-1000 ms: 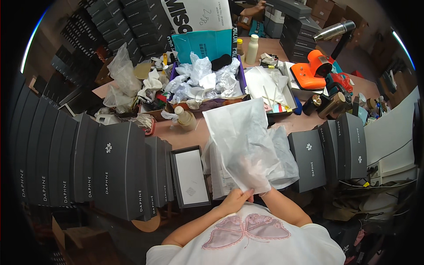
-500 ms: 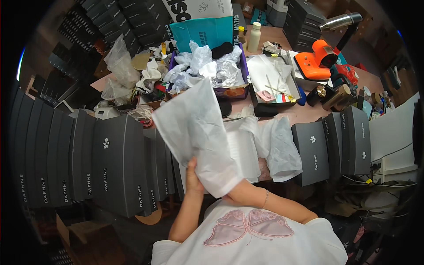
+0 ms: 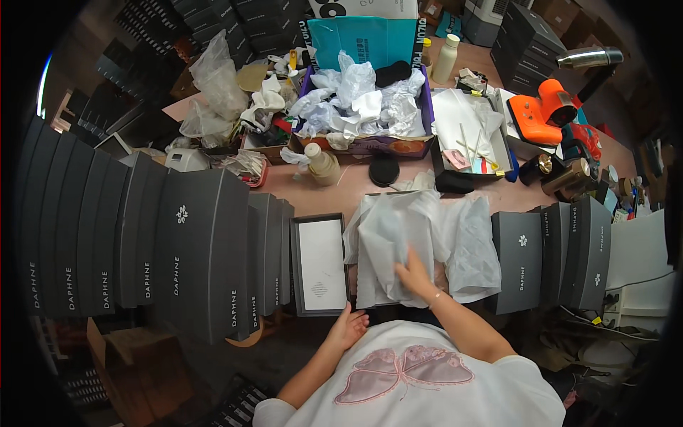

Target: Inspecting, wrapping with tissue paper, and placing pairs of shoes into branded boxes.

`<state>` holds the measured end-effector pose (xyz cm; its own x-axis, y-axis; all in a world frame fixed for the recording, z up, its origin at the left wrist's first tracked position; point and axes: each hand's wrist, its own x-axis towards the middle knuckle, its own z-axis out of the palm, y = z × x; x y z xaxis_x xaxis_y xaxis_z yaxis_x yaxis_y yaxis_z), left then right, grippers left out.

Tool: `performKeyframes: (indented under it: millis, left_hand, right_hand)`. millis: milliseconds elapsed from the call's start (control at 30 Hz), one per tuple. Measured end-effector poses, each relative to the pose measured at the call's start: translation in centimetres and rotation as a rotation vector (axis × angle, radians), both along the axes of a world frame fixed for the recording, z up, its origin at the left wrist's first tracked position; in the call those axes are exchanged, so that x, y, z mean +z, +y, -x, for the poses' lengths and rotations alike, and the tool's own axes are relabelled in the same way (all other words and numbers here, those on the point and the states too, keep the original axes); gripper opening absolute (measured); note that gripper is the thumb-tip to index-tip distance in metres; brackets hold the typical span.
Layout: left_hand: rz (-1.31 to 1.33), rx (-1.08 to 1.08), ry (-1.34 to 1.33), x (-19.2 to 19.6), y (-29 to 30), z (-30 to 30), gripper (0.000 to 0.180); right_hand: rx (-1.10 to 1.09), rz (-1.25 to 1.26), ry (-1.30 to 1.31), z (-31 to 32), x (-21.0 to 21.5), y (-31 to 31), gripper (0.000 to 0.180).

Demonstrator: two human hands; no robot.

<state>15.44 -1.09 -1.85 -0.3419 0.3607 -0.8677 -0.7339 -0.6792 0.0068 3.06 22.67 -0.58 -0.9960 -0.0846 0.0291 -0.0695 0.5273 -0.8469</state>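
My right hand (image 3: 418,277) rests on a whitish, translucent wrapper (image 3: 391,235); its fingers are stretched out and slightly blurred. The wrapper lies creased on the table straight ahead, hiding most of what is under it. Beside it on the right is a similar whitish wrapper (image 3: 473,256). My left hand (image 3: 348,327) is open and holds nothing, its fingers at the near right corner of an open dark grey box (image 3: 341,311). A white sheet (image 3: 320,260) lies flat inside that box.
Dark grey shoeboxes stand in rows at the left (image 3: 196,256) and right (image 3: 517,263). Behind are a purple-edged box (image 3: 398,147) of crumpled tissue, a beige bottle (image 3: 324,165), a round black lid (image 3: 384,171), a tray (image 3: 466,174) and an orange tool stand (image 3: 548,117).
The wrapper that both hands held up has come down onto the table. My left hand has let go and moved to the grey box's corner. The view has shifted, uncovering the beige bottle and open box.
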Motion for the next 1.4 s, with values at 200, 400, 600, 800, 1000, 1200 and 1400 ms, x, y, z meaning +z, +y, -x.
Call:
performKeyframes:
  millis: [200, 400, 600, 800, 1000, 1200, 1400]
  left_hand:
    - [0.539, 0.215, 0.721, 4.5, 5.1, 2.7, 0.017]
    - [1.345, -0.960, 1.911, 10.3, 8.7, 7.7, 0.021]
    - [1.488, -0.512, 1.568, 8.4, 5.9, 10.7, 0.027]
    - [1.615, -2.063, 1.738, 3.3, 11.3, 19.3, 0.063]
    - [1.564, -1.936, 1.718, 2.3, 11.0, 18.4, 0.071]
    - [1.601, -1.969, 1.831, 1.0, 10.4, 19.9, 0.065]
    - [0.908, -1.572, 1.441, 4.8, 8.5, 23.4, 0.052]
  right_hand:
    - [0.041, -0.104, -0.186, -0.1, -2.9, -1.5, 0.073]
    - [0.083, 0.165, -0.038, -0.7, -10.6, -3.1, 0.072]
    - [0.126, -0.103, 0.032, -2.6, 5.5, 6.3, 0.069]
    - [-0.299, -1.005, -0.075, -8.6, 9.7, 17.6, 0.062]
    - [-0.424, -0.662, -0.105, -8.5, 6.3, 21.9, 0.036]
    - [-0.478, -0.038, 0.006, -0.7, 11.2, 19.2, 0.024]
    - [-0.142, 0.125, 0.124, 3.5, 24.0, 14.4, 0.022]
